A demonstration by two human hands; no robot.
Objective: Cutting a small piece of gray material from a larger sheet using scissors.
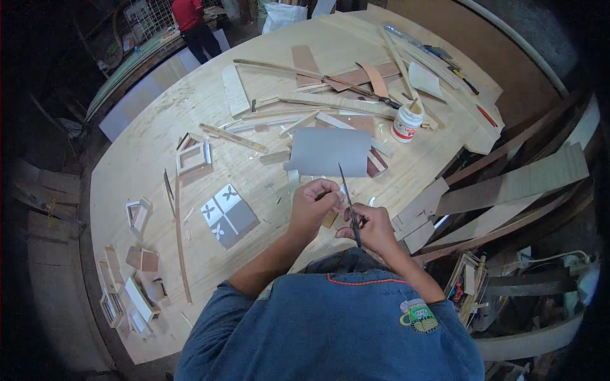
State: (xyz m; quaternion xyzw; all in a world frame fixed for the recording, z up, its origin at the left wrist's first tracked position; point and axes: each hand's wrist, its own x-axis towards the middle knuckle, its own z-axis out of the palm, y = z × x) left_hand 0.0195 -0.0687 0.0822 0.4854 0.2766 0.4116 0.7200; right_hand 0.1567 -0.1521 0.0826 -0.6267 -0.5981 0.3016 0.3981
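Close to my body, my right hand (pixel 375 228) is wrapped round the dark handle of a pair of scissors (pixel 347 192), whose slim blades point away from me. Beside the blades, my left hand (pixel 314 204) pinches a small whitish piece (pixel 344 190), partly hidden by the fingers. A grey sheet (pixel 330 151) lies on the wooden table (pixel 159 222) beyond both hands. To the left of my left forearm rests a grey and white square panel (pixel 230 216) with flower shapes.
An open white glue jar (pixel 406 122) stands at the right among wood strips (pixel 337 105). Small box-like frames (pixel 193 157) and blocks (pixel 141 298) sit at the left. Bent wood strips (pixel 515 184) fill the right side. A person in red (pixel 187 16) stands at the far left.
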